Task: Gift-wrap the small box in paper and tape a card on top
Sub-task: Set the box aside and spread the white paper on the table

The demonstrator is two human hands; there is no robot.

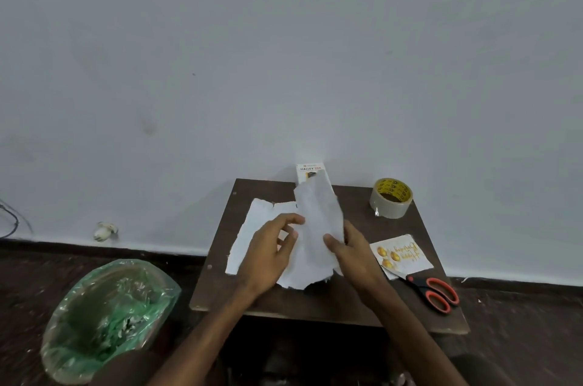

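On the floor at the left, beside the tabletop (pixel 347 300), stands a round bin (pixel 110 316) lined with a green plastic bag; inside it lie some crumpled pale scraps, but what they are I cannot tell. At the far edge of the dark brown tabletop, against the white wall, the small box (pixel 310 171) stands upright, white with the print "HALLEY 20K". Only its top part shows, because the white paper (pixel 318 218) with torn edges rises in front of it. One part of this paper lies flat toward the left and the other part is lifted as a flap over the box. The two hands are apart, one on each side of the flap. The left hand (pixel 271 259) rests on the flat part with loosely bent fingers and grips nothing. The right hand (pixel 350 253) pinches the right edge of the flap, thumb in front and fingers behind. A roll of clear tape (pixel 391 198) lies at the far right corner. The birthday card (pixel 402 254) with gold balloons lies to the right of the right hand, and the scissors (pixel 432 291) with orange handles lie just beside it, near the edge.
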